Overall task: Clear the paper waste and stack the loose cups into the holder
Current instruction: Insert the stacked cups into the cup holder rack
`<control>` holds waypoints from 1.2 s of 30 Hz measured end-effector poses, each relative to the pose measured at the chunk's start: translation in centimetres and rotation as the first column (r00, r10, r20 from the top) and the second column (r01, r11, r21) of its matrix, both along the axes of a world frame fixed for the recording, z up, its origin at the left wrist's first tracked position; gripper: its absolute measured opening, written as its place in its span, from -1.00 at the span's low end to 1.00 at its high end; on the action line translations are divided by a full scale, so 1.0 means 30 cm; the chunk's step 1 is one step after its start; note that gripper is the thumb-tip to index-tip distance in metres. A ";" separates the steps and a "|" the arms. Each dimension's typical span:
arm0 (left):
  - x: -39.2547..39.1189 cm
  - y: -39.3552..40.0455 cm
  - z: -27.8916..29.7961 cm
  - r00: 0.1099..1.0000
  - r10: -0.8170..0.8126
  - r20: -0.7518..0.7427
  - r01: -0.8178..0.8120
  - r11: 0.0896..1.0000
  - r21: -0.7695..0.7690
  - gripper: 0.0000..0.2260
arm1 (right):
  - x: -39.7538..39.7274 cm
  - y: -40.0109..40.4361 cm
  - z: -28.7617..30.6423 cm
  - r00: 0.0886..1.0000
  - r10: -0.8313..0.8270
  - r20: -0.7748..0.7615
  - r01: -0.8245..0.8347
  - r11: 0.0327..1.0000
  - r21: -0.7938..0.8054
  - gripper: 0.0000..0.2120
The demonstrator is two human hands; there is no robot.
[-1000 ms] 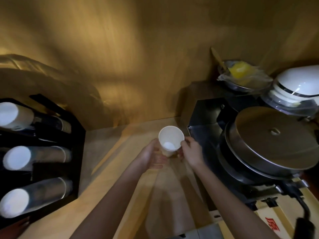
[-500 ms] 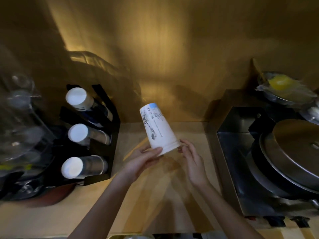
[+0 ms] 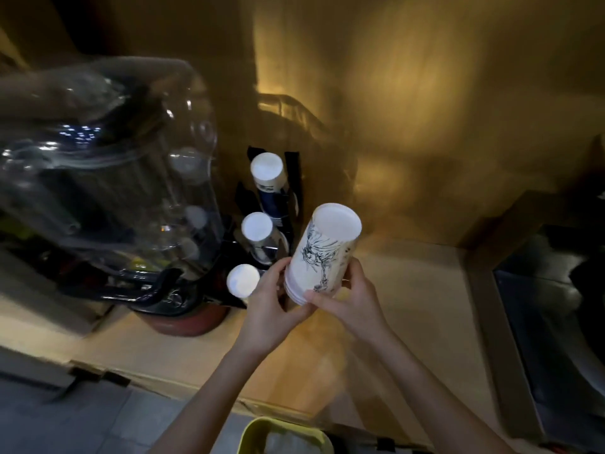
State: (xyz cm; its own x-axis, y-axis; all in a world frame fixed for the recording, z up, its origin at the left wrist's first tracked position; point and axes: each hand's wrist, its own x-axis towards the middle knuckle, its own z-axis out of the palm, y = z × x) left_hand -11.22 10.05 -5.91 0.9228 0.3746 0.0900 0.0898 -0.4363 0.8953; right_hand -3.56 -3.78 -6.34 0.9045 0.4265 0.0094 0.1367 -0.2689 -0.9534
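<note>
Setting: dim wooden counter (image 3: 409, 290) under amber light, black cup holder (image 3: 293, 178) at the back wall
Cup stack (image 3: 322, 253): bottom-up, tilted, just beside holder
Left hand (image 3: 271, 298); right hand (image 3: 352, 296): fingers closed around stack's rim end
Handling: likely light, crushable; hold near stiffer rim
Print: black line drawing, no readable writing

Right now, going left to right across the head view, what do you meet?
Clear water jug → black cup holder → left hand → stack of paper cups → right hand → dark appliance.
</note>
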 end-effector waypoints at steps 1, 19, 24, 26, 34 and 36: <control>-0.023 0.033 0.013 1.000 -0.002 -0.010 0.002 1.000 0.027 -0.37 | -0.010 0.029 0.007 1.000 0.016 0.018 -0.016 1.000 0.006 -0.34; -0.142 0.321 0.260 0.997 0.061 0.054 -0.079 0.884 0.460 -0.34 | -0.087 0.347 -0.051 0.968 0.225 0.110 -0.197 0.955 -0.223 -0.16; -0.122 0.330 0.203 0.997 0.058 0.043 -0.072 0.885 0.461 -0.34 | -0.088 0.345 -0.055 0.971 0.199 0.136 -0.165 0.960 -0.227 -0.31; -0.112 0.330 0.179 0.997 0.064 0.043 -0.077 0.890 0.450 -0.34 | -0.094 0.343 -0.044 0.971 0.186 0.148 -0.155 0.967 -0.202 -0.38; -0.064 0.320 0.085 0.998 0.060 -0.028 -0.042 0.903 0.427 -0.36 | -0.097 0.345 0.000 0.932 0.179 0.315 -0.114 0.970 -0.212 -0.52; -0.055 0.317 0.063 0.997 0.052 -0.048 -0.027 0.907 0.421 -0.36 | -0.090 0.342 -0.012 0.927 0.194 0.322 -0.114 0.961 -0.250 -0.54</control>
